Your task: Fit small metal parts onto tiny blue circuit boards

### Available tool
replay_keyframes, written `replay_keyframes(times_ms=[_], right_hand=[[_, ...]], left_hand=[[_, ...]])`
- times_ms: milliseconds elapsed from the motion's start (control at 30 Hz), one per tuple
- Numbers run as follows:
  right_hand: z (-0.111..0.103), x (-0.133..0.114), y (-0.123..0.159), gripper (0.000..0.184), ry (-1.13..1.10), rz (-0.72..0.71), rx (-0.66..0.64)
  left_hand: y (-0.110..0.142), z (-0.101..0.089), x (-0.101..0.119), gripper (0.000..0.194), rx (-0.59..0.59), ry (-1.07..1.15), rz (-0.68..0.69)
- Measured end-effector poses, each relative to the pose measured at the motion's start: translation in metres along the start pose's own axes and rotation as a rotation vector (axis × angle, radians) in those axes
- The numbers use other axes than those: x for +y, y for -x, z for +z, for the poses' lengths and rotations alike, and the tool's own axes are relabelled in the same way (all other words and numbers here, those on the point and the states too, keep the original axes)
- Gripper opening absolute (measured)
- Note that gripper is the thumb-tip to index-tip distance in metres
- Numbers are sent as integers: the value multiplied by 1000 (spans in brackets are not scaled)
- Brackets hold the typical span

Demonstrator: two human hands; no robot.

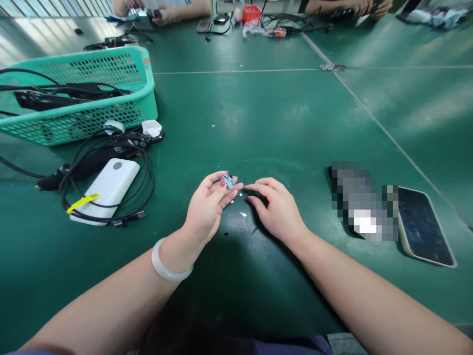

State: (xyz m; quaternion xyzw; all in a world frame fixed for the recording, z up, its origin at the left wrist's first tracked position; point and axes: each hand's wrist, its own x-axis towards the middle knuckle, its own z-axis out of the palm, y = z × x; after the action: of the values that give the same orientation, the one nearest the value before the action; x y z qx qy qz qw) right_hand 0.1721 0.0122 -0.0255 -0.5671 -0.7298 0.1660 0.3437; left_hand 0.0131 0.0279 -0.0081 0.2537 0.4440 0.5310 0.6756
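Between the thumb and fingers of my left hand (205,207) is a small grey-blue part (228,181) that looks like a little circuit board or module. Its exact kind is too small to make out. My right hand (277,207) is just to the right, thumb and index finger apart with nothing visible between them, their tips close to the left fingertips. On the green table (258,276) below the hands lie a tiny metallic piece (243,214) and a small black bit (226,234). Another small light piece (240,194) shows beside my left fingers.
A turquoise basket (150,93) with black cables and devices stands at the left. Before it lie a white power bank (111,185), coiled black cable and a black tool (92,162). Two phones, one blurred (358,197), one dark-screened (424,224), lie right. People's hands work across the table.
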Motion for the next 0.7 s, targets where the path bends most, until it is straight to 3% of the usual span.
replay_keyframes(times_ms=[167,333,500,600,700], right_hand=[[8,1,-6,22,138,-76,-46],[6,3,-7,18,160,-91,-60],[3,-1,-6,20,148,-136,-63],[6,-8,-5,21,150,-230,-131],[11,-11,-6,16,161,-226,-181]], left_hand=[[-1,-2,-2,13,20,9,65],[-1,-3,-3,39,-5,-45,100],[-2,-5,-5,24,-13,-47,114],[-4,-5,-6,22,-1,-24,124],[-5,-5,-7,22,3,-12,125]])
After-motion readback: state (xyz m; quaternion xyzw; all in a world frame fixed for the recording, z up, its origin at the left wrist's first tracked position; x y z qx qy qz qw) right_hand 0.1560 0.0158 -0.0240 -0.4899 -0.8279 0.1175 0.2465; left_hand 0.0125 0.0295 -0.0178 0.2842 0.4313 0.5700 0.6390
